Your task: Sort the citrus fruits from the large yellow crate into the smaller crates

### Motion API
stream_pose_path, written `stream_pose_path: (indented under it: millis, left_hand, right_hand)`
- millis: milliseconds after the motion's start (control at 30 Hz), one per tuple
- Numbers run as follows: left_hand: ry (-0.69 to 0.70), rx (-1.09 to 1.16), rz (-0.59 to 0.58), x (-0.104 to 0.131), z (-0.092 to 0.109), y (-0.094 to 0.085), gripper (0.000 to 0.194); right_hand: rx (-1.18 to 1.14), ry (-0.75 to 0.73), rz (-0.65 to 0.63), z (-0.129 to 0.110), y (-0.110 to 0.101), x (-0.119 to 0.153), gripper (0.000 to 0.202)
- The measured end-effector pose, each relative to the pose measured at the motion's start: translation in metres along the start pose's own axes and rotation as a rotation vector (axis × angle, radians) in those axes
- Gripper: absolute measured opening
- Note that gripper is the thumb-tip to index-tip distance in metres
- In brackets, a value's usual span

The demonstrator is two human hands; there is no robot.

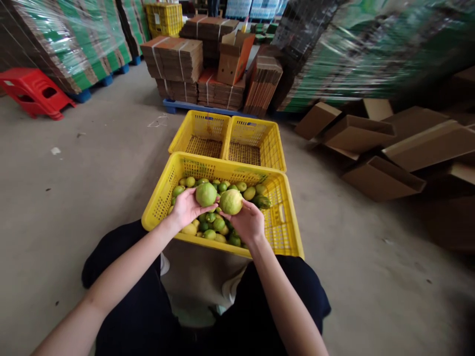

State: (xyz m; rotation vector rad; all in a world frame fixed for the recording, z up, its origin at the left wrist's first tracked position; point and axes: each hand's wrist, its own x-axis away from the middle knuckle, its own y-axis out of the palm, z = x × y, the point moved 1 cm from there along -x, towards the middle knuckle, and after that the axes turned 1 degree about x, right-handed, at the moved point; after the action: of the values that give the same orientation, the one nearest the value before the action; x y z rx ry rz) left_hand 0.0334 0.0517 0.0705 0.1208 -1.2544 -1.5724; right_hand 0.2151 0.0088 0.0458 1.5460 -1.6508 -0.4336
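your left hand [185, 208] grasps the green fruit [206, 195], thumb at its left side, fingers along its near underside. your right hand [250, 222] grasps the paler fruit [231, 201], fingers curled at its near and right sides. both fruits sit just beside each other, held above the pile [218, 225] in the yellow crate [294, 222] between your knees and two smaller bins [256, 148].
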Motion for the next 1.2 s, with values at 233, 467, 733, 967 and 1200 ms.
stream_pose_path:
  millis: [233,467,733,967,1200]
  left_hand:
    - [0.068,-0.094,0.074,0.002,-0.004,-0.002,0.017]
    - [0.036,0.039,0.103,0.000,-0.011,0.002,0.033]
    - [-0.078,0.059,0.184,-0.008,-0.015,-0.006,0.037]
    - [0.013,-0.027,0.189,-0.007,-0.014,-0.007,0.026]
    - [-0.009,0.017,0.130,-0.005,-0.016,-0.004,0.031]
  right_hand:
    - [0.037,0.010,-0.031,0.012,0.003,0.004,0.026]
    - [-0.027,0.036,0.148,0.019,0.004,-0.001,0.016]
    - [0.010,0.006,0.026,0.014,0.000,-0.001,0.030]
    - [-0.068,0.043,0.123,0.020,-0.003,0.001,0.019]
    - [-0.051,0.042,0.187,0.023,0.001,-0.005,0.022]
